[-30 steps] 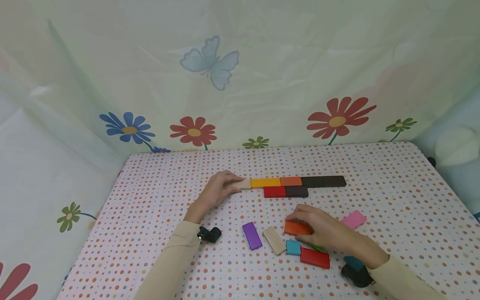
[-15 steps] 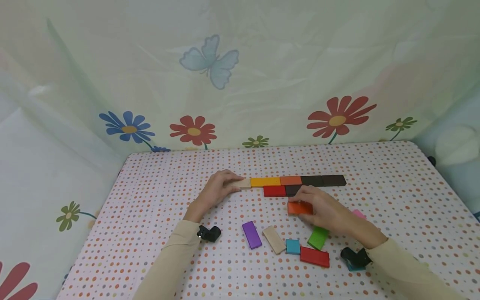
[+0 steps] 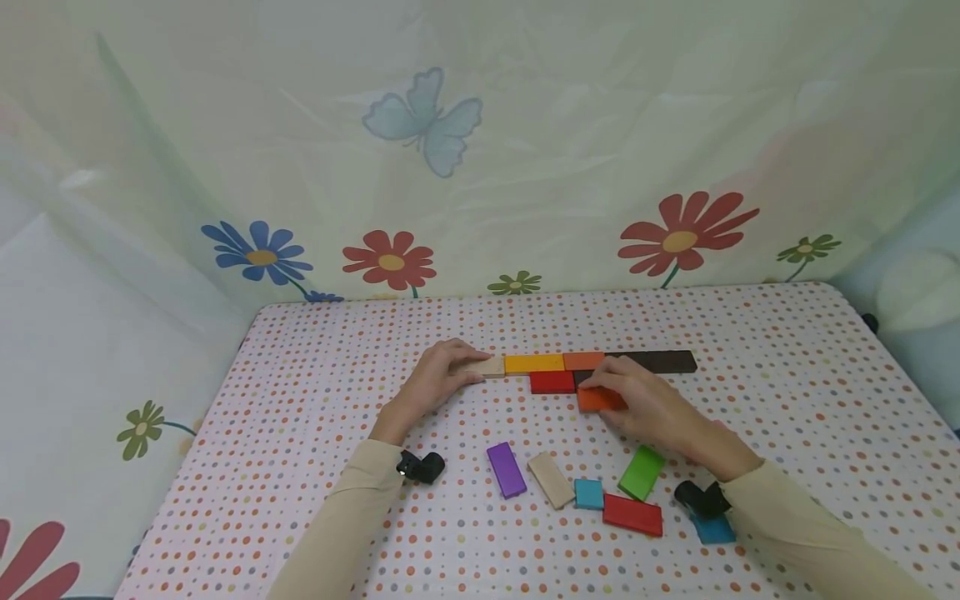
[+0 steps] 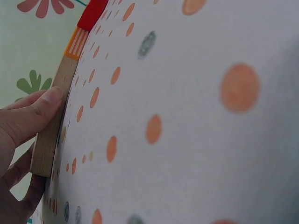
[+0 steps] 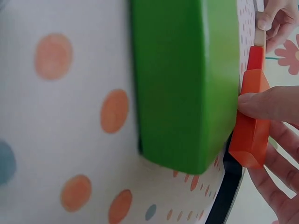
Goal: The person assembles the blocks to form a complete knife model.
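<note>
My left hand (image 3: pixel 431 383) grips a plain wooden block (image 3: pixel 492 367) at the left end of a row of flat blocks. In the left wrist view the thumb lies on that wooden block (image 4: pixel 49 135). To its right run a yellow block (image 3: pixel 534 363), an orange-brown block (image 3: pixel 583 360) and dark blocks (image 3: pixel 667 361). Just below the row lies a red block (image 3: pixel 552 382), with a dark block beside it mostly hidden. My right hand (image 3: pixel 648 400) pinches a bright orange block (image 3: pixel 596 402) between thumb and fingers, right at the near side of that dark block.
Nearer me lie loose blocks: purple (image 3: pixel 507 470), plain wooden (image 3: pixel 551 480), small light blue (image 3: pixel 588 493), red (image 3: pixel 632 515) and green (image 3: pixel 642 472). A blue block (image 3: pixel 714 530) is partly covered by the right wrist camera. A dotted cloth (image 3: pixel 337 333) covers the table.
My right hand has carried the orange block away from me, from the loose blocks up to the second row, uncovering the green block. The left hand has stayed on the wooden block.
</note>
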Action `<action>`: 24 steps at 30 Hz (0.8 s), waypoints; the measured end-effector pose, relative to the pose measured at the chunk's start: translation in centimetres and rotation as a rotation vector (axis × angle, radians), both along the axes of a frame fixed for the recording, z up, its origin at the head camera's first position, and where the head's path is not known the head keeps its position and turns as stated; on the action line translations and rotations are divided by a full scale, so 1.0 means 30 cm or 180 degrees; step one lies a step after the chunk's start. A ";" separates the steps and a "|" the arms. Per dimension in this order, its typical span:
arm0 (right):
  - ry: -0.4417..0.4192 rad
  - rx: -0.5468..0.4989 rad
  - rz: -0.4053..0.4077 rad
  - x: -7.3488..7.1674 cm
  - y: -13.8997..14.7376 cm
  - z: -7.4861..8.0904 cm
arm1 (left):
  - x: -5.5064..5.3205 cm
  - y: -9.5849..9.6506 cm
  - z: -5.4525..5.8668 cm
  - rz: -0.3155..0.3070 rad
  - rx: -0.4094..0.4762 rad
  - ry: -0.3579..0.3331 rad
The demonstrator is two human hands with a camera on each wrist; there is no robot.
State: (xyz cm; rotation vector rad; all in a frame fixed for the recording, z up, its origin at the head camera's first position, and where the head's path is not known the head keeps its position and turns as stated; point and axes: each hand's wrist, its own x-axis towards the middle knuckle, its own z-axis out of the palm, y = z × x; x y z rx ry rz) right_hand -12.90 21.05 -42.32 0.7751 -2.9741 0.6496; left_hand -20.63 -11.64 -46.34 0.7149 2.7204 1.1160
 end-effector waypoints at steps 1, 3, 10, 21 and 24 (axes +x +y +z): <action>-0.0010 0.0012 -0.0011 0.001 -0.001 0.000 | 0.000 0.002 0.000 0.0001 -0.0004 0.0004; -0.0034 0.0037 -0.0044 0.003 -0.003 0.000 | 0.001 0.004 0.001 0.0005 -0.0006 0.0009; -0.0038 0.0108 -0.0017 0.002 -0.006 -0.003 | 0.006 0.004 0.005 0.0015 0.0010 0.0035; 0.0059 0.0153 0.0036 0.004 0.000 -0.012 | 0.009 0.002 0.005 0.0038 0.0035 -0.0003; 0.0125 0.0173 0.0058 0.003 -0.001 -0.016 | 0.007 0.003 0.004 0.0027 0.0046 0.0005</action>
